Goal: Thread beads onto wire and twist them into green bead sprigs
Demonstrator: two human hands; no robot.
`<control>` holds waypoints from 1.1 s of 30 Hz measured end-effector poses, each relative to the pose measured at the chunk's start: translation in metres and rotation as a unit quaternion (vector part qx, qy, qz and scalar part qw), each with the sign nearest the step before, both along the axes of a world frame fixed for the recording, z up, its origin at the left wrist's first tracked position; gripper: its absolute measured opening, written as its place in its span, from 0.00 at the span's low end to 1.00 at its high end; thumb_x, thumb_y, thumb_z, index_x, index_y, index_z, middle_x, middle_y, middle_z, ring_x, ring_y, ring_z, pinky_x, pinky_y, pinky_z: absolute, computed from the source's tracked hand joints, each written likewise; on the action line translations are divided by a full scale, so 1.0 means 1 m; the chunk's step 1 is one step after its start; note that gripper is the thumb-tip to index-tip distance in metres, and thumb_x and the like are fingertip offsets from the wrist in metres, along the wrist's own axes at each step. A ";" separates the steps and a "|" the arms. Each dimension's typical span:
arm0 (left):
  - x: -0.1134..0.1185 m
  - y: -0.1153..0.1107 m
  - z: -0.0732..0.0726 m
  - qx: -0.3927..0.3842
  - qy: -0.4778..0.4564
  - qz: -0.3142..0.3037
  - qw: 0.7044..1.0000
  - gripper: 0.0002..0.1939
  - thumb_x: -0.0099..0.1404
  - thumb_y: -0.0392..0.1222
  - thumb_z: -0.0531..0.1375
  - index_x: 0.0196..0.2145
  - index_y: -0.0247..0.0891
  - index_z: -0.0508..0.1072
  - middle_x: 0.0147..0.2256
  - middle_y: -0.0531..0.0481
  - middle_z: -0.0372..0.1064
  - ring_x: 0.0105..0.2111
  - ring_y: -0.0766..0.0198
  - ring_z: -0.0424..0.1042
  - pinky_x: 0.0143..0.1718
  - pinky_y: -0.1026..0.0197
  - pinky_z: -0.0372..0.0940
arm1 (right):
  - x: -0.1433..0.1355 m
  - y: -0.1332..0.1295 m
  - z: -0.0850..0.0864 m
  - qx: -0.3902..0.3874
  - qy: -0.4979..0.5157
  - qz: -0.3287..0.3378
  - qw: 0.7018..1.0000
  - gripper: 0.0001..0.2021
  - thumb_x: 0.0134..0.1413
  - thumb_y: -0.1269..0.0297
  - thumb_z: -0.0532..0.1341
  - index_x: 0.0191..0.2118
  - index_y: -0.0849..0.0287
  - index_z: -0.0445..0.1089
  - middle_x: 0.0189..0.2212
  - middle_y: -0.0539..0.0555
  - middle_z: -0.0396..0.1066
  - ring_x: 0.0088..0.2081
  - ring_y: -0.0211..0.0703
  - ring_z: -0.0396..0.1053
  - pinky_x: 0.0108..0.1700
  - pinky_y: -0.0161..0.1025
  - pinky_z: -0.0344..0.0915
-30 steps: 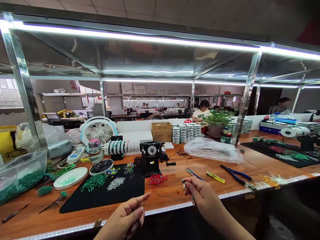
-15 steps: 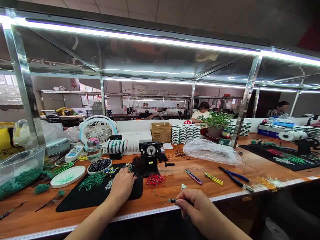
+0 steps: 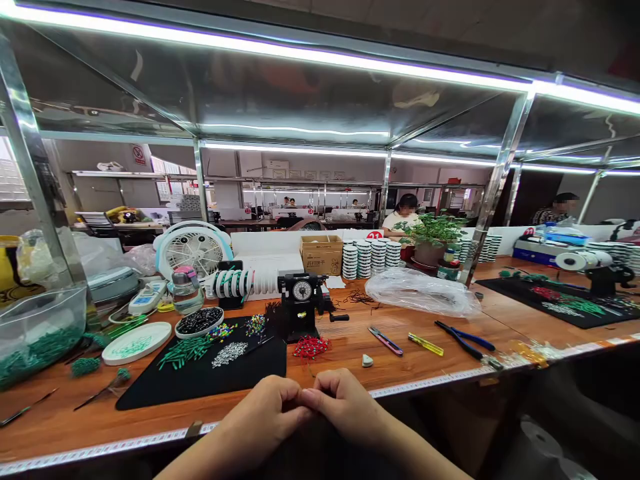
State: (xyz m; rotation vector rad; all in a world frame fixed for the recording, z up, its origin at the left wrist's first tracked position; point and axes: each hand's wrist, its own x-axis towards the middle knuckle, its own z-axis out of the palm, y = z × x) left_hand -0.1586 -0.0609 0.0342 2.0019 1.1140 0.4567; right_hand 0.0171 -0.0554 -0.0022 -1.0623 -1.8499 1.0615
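Observation:
My left hand [image 3: 265, 410] and my right hand [image 3: 343, 403] meet at the front edge of the bench. Thumbs and forefingers of both are pinched, with the tips touching. Whatever lies between the fingertips is hidden. Just beyond, a black mat [image 3: 200, 380] carries green tube-like pieces [image 3: 185, 351], small silvery pieces [image 3: 229, 354] and multicoloured beads [image 3: 256, 325]. A heap of red pieces [image 3: 311, 347] lies beyond my hands, in front of a black hand-cranked device with a dial [image 3: 302, 291]. To the right is a small white piece [image 3: 367, 361].
Pink-handled thread snips [image 3: 385, 341], a yellow-handled tool [image 3: 425, 343] and blue-handled pliers [image 3: 465, 341] lie to the right. Left stand a dish of black pieces [image 3: 199, 322], a white plate [image 3: 155, 348] and a fan [image 3: 194, 252]. A measuring tape [image 3: 415, 385] runs along the front edge.
My left hand has come back from the beads on the mat to the bench edge. My right hand has moved left to meet it; the thin green-tipped piece it held no longer shows.

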 end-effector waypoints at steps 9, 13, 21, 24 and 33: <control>-0.016 0.031 -0.023 -0.131 -0.071 0.028 0.988 0.14 0.55 0.46 0.57 0.24 0.33 0.75 0.23 0.49 0.72 0.23 0.64 0.65 0.25 0.65 0.56 | -0.019 0.034 -0.023 -0.024 0.072 0.045 0.996 0.21 0.50 0.50 0.59 0.20 0.63 0.64 0.17 0.48 0.60 0.22 0.33 0.54 0.23 0.31 0.50; -0.019 0.037 -0.030 -0.179 -0.121 0.001 0.976 0.15 0.53 0.50 0.60 0.24 0.33 0.76 0.24 0.48 0.73 0.24 0.64 0.65 0.28 0.64 0.58 | -0.017 0.033 -0.024 -0.039 0.091 0.057 0.993 0.21 0.50 0.49 0.60 0.19 0.62 0.63 0.17 0.47 0.58 0.21 0.32 0.52 0.23 0.31 0.49; -0.020 0.036 -0.030 -0.219 -0.160 -0.011 0.962 0.15 0.52 0.49 0.63 0.25 0.32 0.78 0.24 0.47 0.74 0.25 0.63 0.66 0.31 0.63 0.59 | -0.016 0.032 -0.025 -0.070 0.138 0.050 0.987 0.21 0.49 0.48 0.60 0.19 0.62 0.61 0.16 0.46 0.57 0.20 0.31 0.51 0.24 0.32 0.48; -0.019 0.032 -0.026 -0.231 -0.173 -0.004 0.957 0.14 0.52 0.48 0.64 0.26 0.32 0.79 0.26 0.46 0.74 0.27 0.62 0.68 0.35 0.62 0.61 | -0.015 0.032 -0.027 -0.082 0.156 0.045 0.983 0.22 0.47 0.47 0.62 0.19 0.62 0.61 0.16 0.46 0.57 0.20 0.31 0.50 0.24 0.32 0.47; -0.017 0.030 -0.025 -0.253 -0.201 -0.001 0.946 0.12 0.51 0.45 0.63 0.26 0.32 0.78 0.26 0.45 0.74 0.29 0.60 0.69 0.37 0.60 0.62 | -0.014 0.033 -0.031 -0.128 0.258 0.005 0.958 0.21 0.48 0.49 0.62 0.20 0.61 0.57 0.14 0.43 0.51 0.17 0.28 0.43 0.19 0.32 0.38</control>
